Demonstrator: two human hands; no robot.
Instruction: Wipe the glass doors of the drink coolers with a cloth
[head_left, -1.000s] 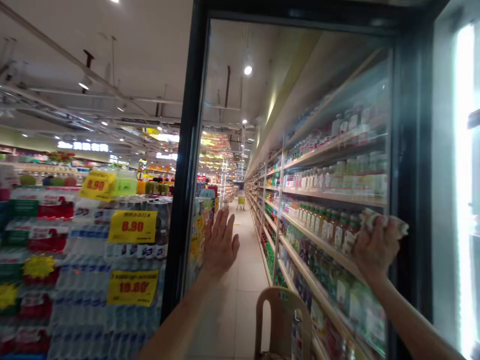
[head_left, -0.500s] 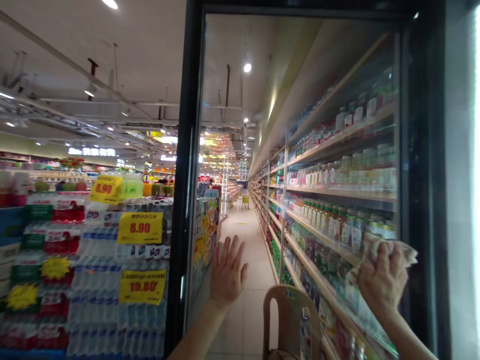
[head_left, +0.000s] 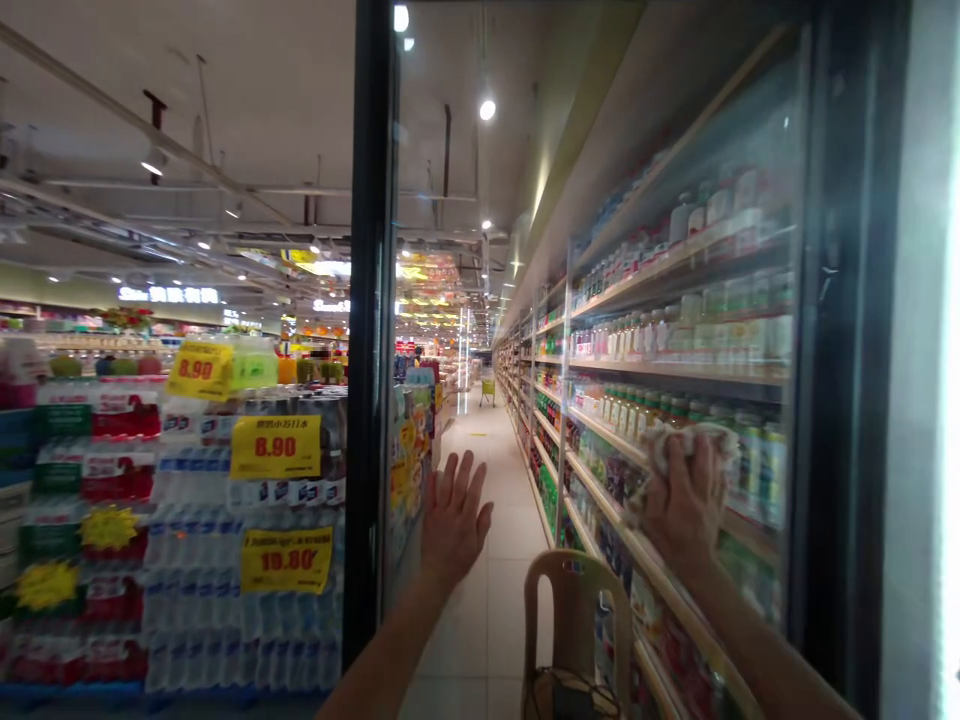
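Observation:
A glass fridge door [head_left: 585, 200] in a black frame stands open in front of me, and the shop aisle shows through it. My left hand [head_left: 452, 520] lies flat on the glass near its left frame, fingers spread and holding nothing. My right hand [head_left: 684, 500] is closed on a crumpled white cloth [head_left: 694, 437] and presses it against the glass right of centre. Through the pane I see shelves of bottles [head_left: 660, 340] running down the aisle.
A tan plastic chair [head_left: 576, 625] stands behind the glass at the bottom. Stacked water packs with yellow price signs [head_left: 274, 447] fill the left side. The door's right frame [head_left: 840, 350] and a bright lit strip bound the right edge. The tiled aisle floor [head_left: 487, 470] runs ahead.
My right hand with the cloth has slid left and up across the glass from near the right frame. My left hand has stayed flat on the glass, shifting only slightly.

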